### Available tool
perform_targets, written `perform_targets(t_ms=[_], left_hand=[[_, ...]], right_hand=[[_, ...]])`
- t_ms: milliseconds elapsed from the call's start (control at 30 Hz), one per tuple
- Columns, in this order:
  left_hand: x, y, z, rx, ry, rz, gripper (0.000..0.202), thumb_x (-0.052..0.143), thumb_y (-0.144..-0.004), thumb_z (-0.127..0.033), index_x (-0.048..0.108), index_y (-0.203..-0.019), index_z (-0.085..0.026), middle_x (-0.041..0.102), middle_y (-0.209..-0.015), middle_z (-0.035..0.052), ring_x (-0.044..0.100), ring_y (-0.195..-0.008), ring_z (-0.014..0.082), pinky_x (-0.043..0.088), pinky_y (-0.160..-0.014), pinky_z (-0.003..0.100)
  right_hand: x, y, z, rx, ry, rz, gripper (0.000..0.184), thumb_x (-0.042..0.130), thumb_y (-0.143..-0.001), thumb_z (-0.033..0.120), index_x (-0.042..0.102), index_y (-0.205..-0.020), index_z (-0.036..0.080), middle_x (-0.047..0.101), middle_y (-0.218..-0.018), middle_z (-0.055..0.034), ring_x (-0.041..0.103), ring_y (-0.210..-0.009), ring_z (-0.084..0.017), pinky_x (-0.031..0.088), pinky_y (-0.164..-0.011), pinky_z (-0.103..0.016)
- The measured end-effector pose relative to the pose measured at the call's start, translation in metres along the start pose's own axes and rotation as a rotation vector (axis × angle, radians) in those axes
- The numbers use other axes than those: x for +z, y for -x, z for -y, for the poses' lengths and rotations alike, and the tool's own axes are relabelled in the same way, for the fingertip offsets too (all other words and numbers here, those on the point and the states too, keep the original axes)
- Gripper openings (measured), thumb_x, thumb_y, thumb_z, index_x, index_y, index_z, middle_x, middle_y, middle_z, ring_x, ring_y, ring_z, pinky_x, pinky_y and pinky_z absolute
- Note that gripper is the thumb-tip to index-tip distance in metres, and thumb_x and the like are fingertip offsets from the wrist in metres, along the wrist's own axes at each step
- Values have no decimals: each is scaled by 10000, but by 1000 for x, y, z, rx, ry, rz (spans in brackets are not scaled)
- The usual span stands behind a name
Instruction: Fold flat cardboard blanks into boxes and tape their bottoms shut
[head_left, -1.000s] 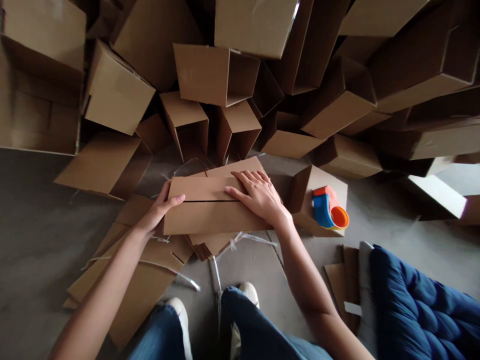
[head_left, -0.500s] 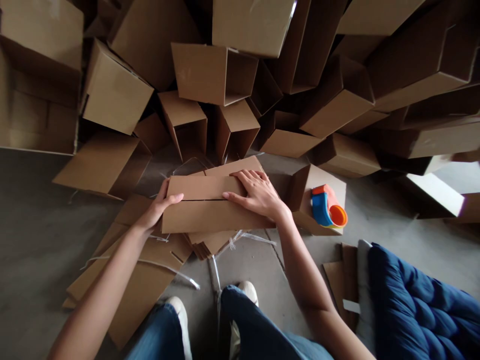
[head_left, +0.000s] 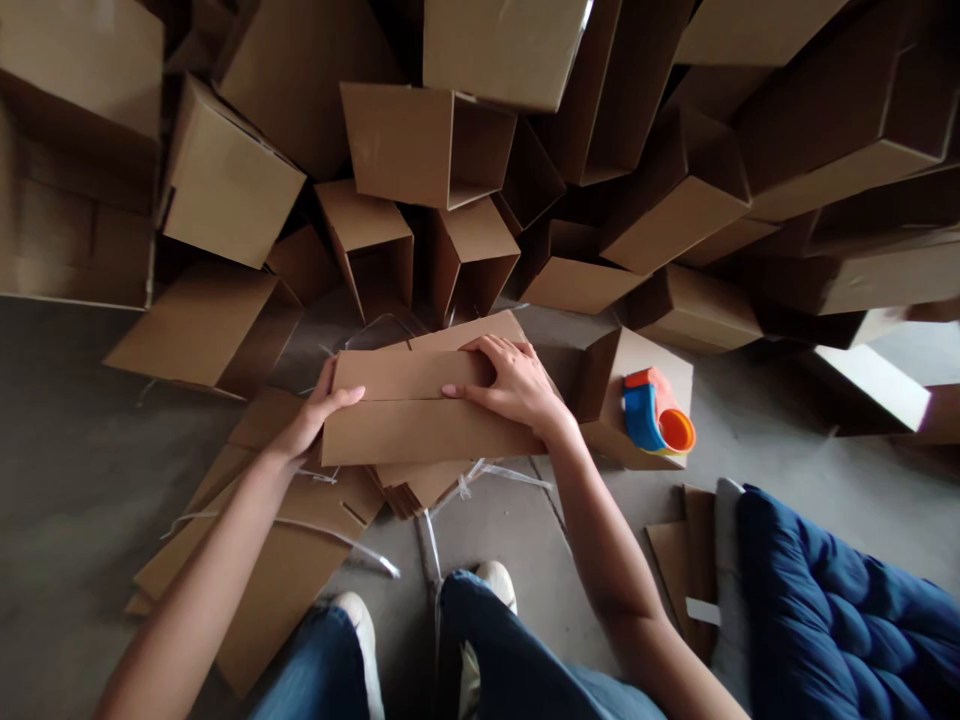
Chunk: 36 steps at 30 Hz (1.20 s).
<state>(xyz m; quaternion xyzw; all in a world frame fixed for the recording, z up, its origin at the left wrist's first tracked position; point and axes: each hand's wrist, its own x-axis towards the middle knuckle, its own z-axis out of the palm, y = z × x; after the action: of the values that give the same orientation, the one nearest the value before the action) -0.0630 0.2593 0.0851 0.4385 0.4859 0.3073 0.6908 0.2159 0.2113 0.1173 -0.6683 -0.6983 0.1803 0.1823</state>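
A cardboard box [head_left: 420,432] is between my hands, its two top flaps meeting along a lengthwise seam. My left hand [head_left: 319,405] grips its left end, thumb on top near the seam and fingers down the side, mostly hidden. Across the right part of the far flap lies my right hand [head_left: 510,382], closed on the box with fingers bent at the far edge and thumb along the seam. Under the box, flat cardboard pieces [head_left: 431,482] stick out toward me. Another cardboard panel [head_left: 469,330] shows just behind it.
Many open boxes [head_left: 397,145] are piled ahead. A tape dispenser [head_left: 649,412] in orange and blue sits on a box [head_left: 660,350] at right. Flattened cardboard [head_left: 292,560] and loose plastic strapping [head_left: 431,545] lie near my feet. A blue cushion [head_left: 832,590] is at lower right.
The dark gap along the box's top seam has narrowed to a thin line. Both hands keep nearly the same place, shifted very slightly left with the box.
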Motion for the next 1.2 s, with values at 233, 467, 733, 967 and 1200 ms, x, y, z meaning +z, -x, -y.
perform_targets(t_ms=[233, 467, 733, 967, 1200], left_hand=[[3, 0, -1, -33, 19, -45, 603, 839, -633, -467, 573, -1135, -266, 722, -1133, 32, 691, -1062, 316, 546, -707, 338], [3, 2, 0, -24, 3, -32, 584, 824, -664, -455, 557, -1146, -260, 734, -1151, 30, 703, -1039, 302, 552, -714, 346], [3, 2, 3, -39, 22, -53, 565, 845, -671, -442, 569, -1134, -270, 756, -1097, 19, 732, -972, 293, 558, -696, 362], [1, 1, 7, -12, 49, -51, 549, 814, -719, -415, 586, -1193, -261, 764, -1133, 32, 737, -1028, 307, 567, -701, 355], [2, 3, 8, 5, 48, -38, 558, 814, -733, -453, 557, -1188, -258, 736, -1169, 43, 721, -1028, 299, 569, -745, 362]], right_hand=[[1, -2, 4, 19, -19, -17, 431, 810, -826, 551, 594, -1052, 255, 742, -1169, -60, 656, -1156, -329, 381, -1059, -490], [3, -2, 3, -1, 16, -25, 400, 781, -845, 525, 555, -1022, 246, 728, -1148, -68, 660, -1137, -319, 390, -1026, -501], [7, -7, 2, -32, 57, -15, 395, 738, -871, 566, 549, -1008, 248, 709, -1130, -78, 645, -1102, -322, 408, -988, -526], [6, -7, 2, -53, 59, -14, 397, 712, -885, 596, 570, -1014, 249, 714, -1140, -79, 647, -1102, -321, 415, -989, -520], [9, 1, 1, -56, 21, -110, 273, 588, -1004, 511, 601, -1033, 239, 726, -1116, -87, 661, -1080, -293, 452, -975, -451]])
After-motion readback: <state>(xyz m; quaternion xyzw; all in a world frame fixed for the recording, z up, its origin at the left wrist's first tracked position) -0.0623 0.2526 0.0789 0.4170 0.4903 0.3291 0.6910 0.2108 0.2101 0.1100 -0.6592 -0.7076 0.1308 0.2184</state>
